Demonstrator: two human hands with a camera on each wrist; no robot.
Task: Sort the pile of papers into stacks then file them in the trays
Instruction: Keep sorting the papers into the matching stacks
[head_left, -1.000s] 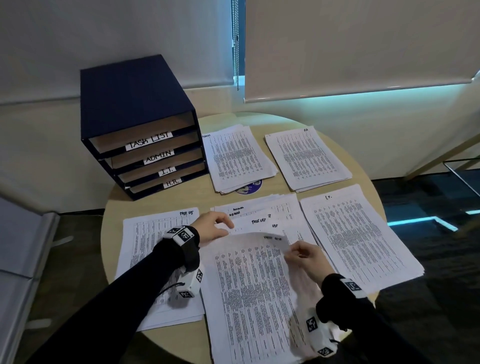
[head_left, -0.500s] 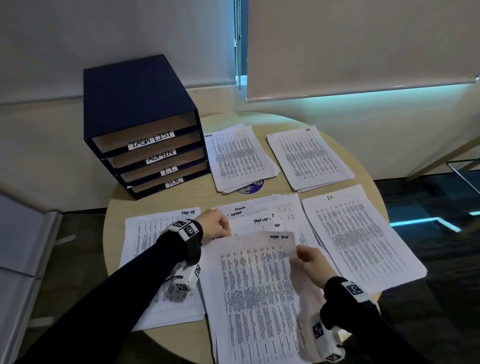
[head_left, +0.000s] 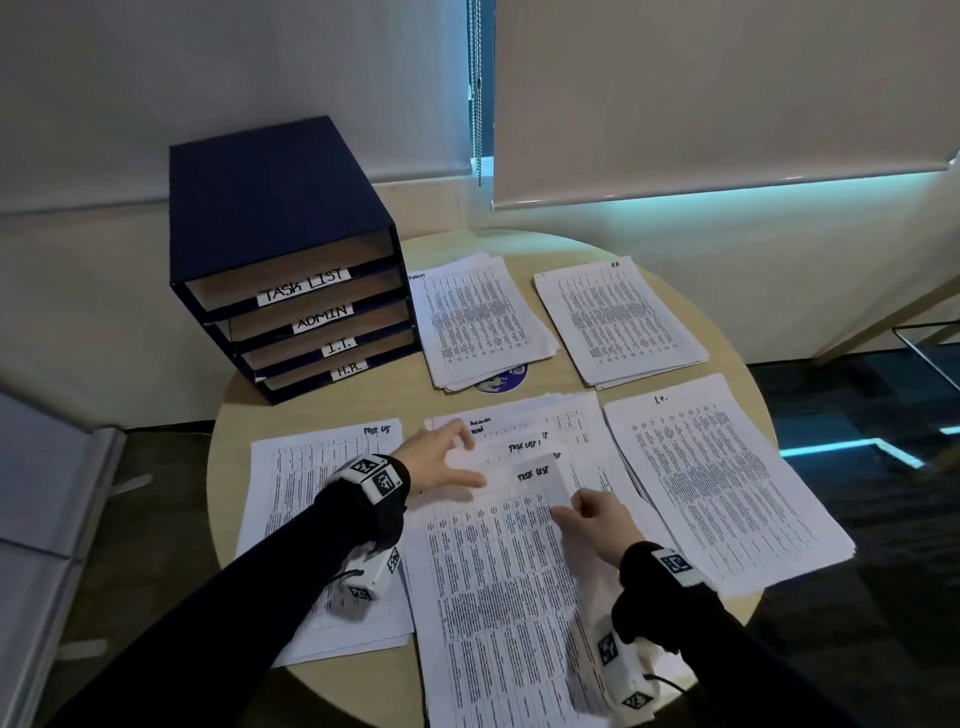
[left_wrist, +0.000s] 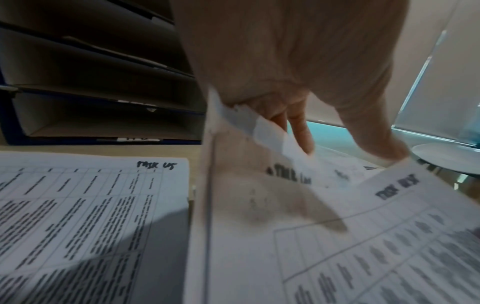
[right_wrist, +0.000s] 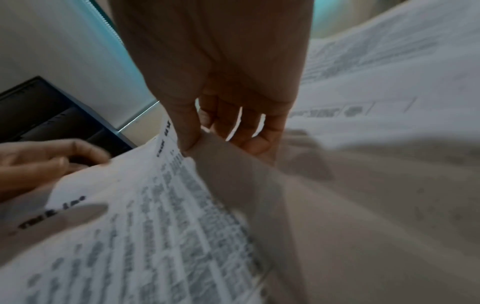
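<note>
In the middle of the round table (head_left: 374, 405) lies the unsorted pile (head_left: 524, 418). Its top sheet (head_left: 498, 597), marked TASK LIST, reaches toward me. My right hand (head_left: 587, 512) pinches that sheet's upper right edge between thumb and fingers (right_wrist: 187, 142), and the edge curls up. My left hand (head_left: 447, 460) lies at the sheet's upper left, fingers stretched over the pile. A sheet corner (left_wrist: 233, 115) stands up against its palm. The blue tray unit (head_left: 291, 208), labelled TASK LIST, ADMIN, I.T., H.R., stands at the back left.
Sorted stacks ring the pile: task list (head_left: 296, 493) at the left, admin (head_left: 478, 322) beside the trays, another stack (head_left: 618, 322) at the back right, I.T. (head_left: 717, 478) at the right. A blue round sticker (head_left: 501, 382) peeks from under the admin stack.
The bowed top sheet has settled flatter. My left hand has gone from curled at its corner to fingers stretched out. My right hand keeps its pinch on the right edge.
</note>
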